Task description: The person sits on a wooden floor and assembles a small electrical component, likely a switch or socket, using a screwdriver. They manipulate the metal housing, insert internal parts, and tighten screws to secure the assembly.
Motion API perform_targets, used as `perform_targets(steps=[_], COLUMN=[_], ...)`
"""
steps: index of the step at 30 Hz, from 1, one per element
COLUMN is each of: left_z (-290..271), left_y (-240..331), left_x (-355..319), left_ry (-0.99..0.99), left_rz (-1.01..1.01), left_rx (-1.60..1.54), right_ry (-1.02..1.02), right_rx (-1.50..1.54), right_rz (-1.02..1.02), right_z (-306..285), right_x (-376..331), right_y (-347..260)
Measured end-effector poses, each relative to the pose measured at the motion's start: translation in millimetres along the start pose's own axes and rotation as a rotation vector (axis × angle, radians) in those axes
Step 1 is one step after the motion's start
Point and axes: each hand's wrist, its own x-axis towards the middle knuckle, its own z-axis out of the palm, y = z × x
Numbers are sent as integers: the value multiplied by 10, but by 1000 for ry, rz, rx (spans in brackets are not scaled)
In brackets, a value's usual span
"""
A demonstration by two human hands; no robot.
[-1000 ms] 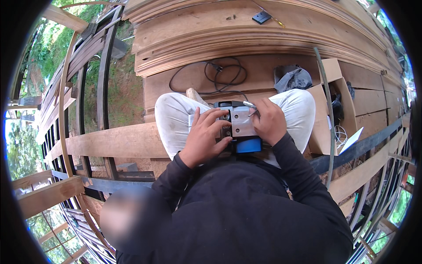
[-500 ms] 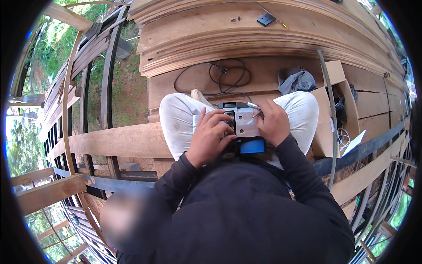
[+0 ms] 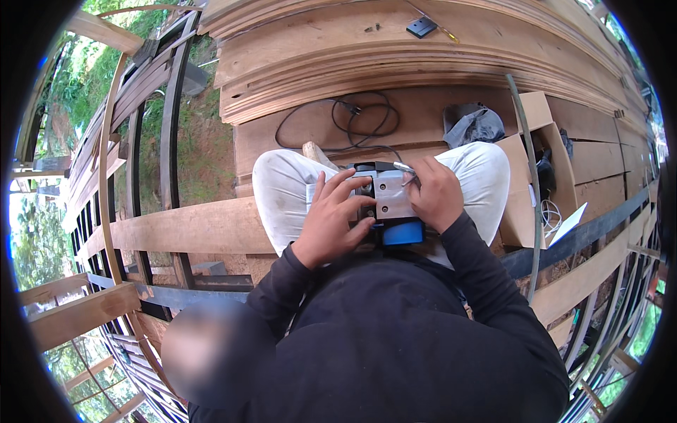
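An electric planer lies in my lap with its silver metal sole up and a blue part at the near end. My left hand rests along its left side, fingers spread and fingertips touching the dark slot across the sole. Closed at the planer's right side, my right hand pinches a small silver metal tool, whose end sticks out above the fingers. Its exact kind cannot be made out, and the fingers hide the rest of it.
A black power cord loops on the boards ahead. Stacked planks carry a black flat piece and a yellow-handled screwdriver. To the right stand a grey plastic bag and an open cardboard box. Open framing lies left.
The view has shifted slightly. My left fingers have shifted a little on the planer; my right hand keeps its pinch on the small metal tool.
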Motion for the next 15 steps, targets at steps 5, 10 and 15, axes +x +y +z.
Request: perform_targets(steps=[5,10,15], left_z=[60,1,60], left_y=[-91,6,-78], left_x=[-42,-6,-23], left_ry=[-26,7,-25], left_rz=[-45,-5,-59], left_rx=[-13,-16,-41], right_ry=[-14,16,21], right_rx=[-15,26,16], right_rz=[11,-1,-4], right_z=[0,5,6], right_x=[-1,0,5], right_y=[-7,-1,-12])
